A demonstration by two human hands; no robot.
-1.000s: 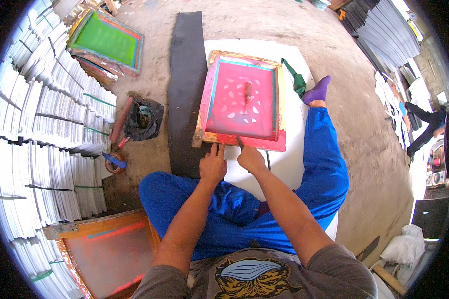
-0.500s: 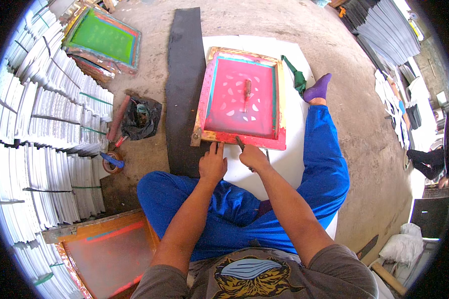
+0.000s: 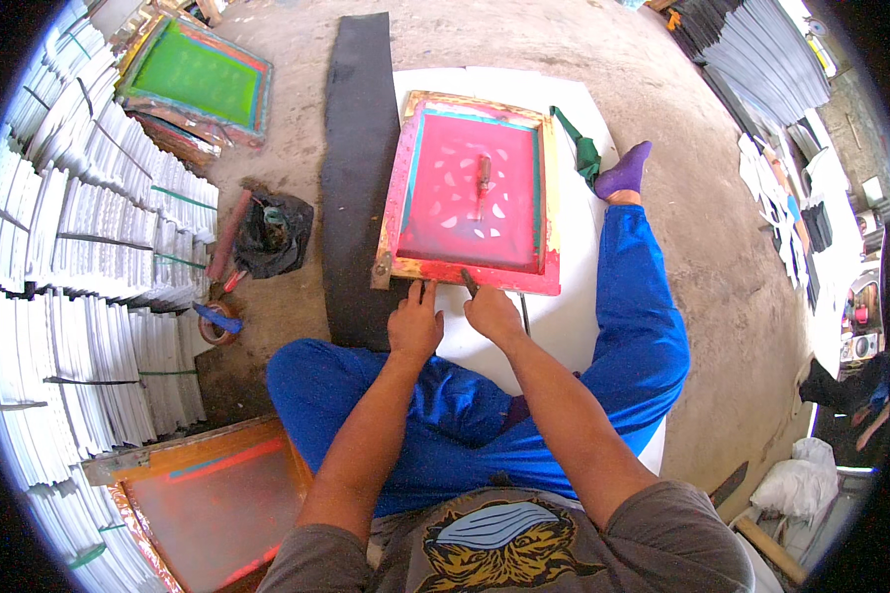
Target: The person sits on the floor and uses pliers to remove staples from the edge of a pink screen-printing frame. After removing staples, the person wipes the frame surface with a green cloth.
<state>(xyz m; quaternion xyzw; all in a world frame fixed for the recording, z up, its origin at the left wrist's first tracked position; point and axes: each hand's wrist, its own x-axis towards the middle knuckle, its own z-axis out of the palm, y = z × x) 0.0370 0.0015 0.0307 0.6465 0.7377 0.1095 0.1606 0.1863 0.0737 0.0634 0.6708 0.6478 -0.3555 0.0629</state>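
A wooden-framed printing screen (image 3: 470, 203) with pink mesh and pale shapes lies on a white sheet (image 3: 572, 237) in front of me. On its mesh rests a small red-brown handled tool (image 3: 484, 176). My right hand (image 3: 492, 314) is closed round a slim dark tool (image 3: 469, 284), its tip against the frame's near edge; its exact kind is unclear. My left hand (image 3: 415, 324) reaches to the same edge, left of the right hand, with fingers stretched forward. Something small and dark shows between those fingertips, too small to name.
Left of the screen lies a long black strip (image 3: 356, 168). Beyond it are a black plastic bag (image 3: 274, 234), a tape roll (image 3: 218, 324) and bundled white stacks (image 3: 84, 341). Other screens stand far left, a green one (image 3: 198, 79), and near left, a grey one (image 3: 213, 504). Green cloth (image 3: 583, 155) lies right.
The whole view has shifted slightly. Both hands keep nearly the same place at the frame's near edge. Part of another person's arm shows more clearly at the far right.
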